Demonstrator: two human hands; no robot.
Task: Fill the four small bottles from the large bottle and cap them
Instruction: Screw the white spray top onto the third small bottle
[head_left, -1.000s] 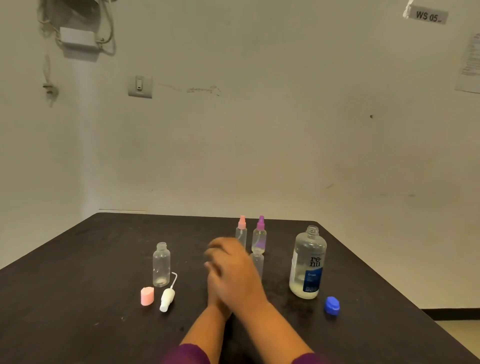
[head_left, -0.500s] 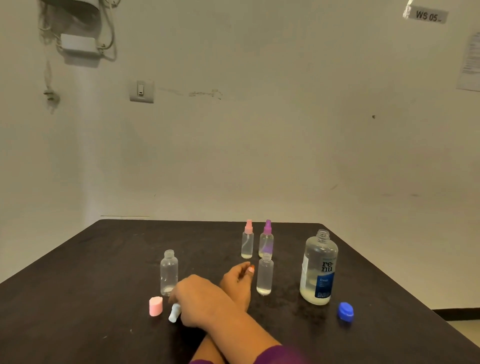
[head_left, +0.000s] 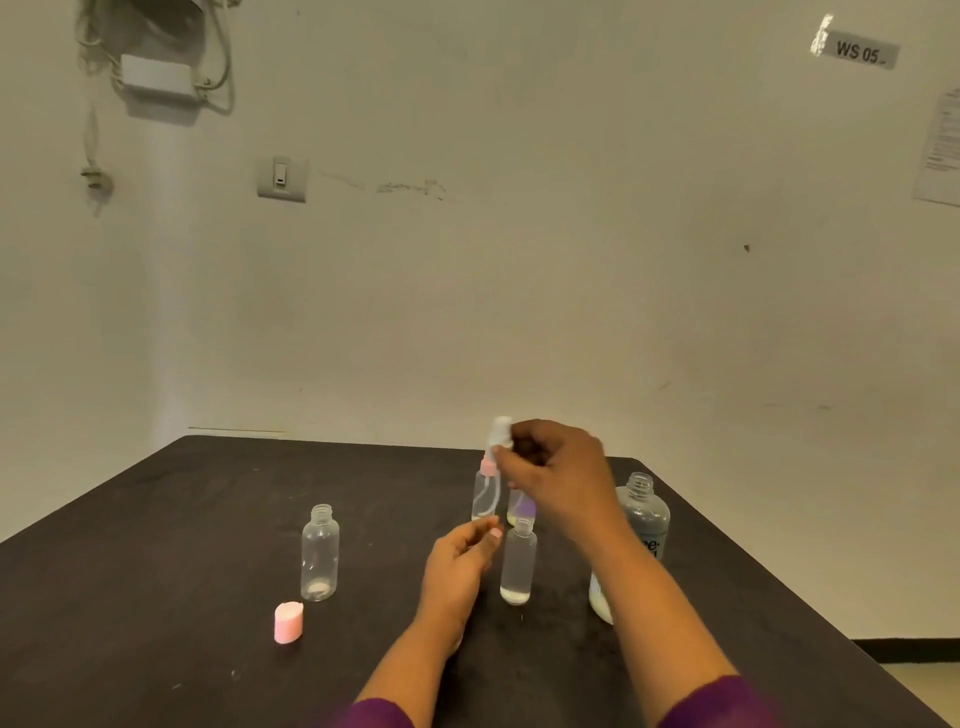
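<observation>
My right hand (head_left: 550, 467) is raised above the bottles, shut on a white spray cap (head_left: 501, 434) with its thin tube hanging down. Below it stands a small uncapped bottle (head_left: 518, 564) with a little liquid. My left hand (head_left: 460, 566) is just left of that bottle, fingers loosely apart near its neck. Behind stand a pink-capped spray bottle (head_left: 485, 493) and a purple-capped one (head_left: 523, 508), partly hidden by my right hand. Another uncapped small bottle (head_left: 319, 553) stands at the left with a pink cap (head_left: 287, 622) in front. The large open bottle (head_left: 643, 512) is behind my right forearm.
Everything stands on a dark table (head_left: 156, 571) against a pale wall. The table's right edge runs close behind the large bottle. A wall switch (head_left: 281, 178) and a cabled box (head_left: 156, 83) hang on the wall.
My right hand has picked the white spray cap off the table at the left and lifted it up over the bottles. My left hand has moved beside the uncapped bottle.
</observation>
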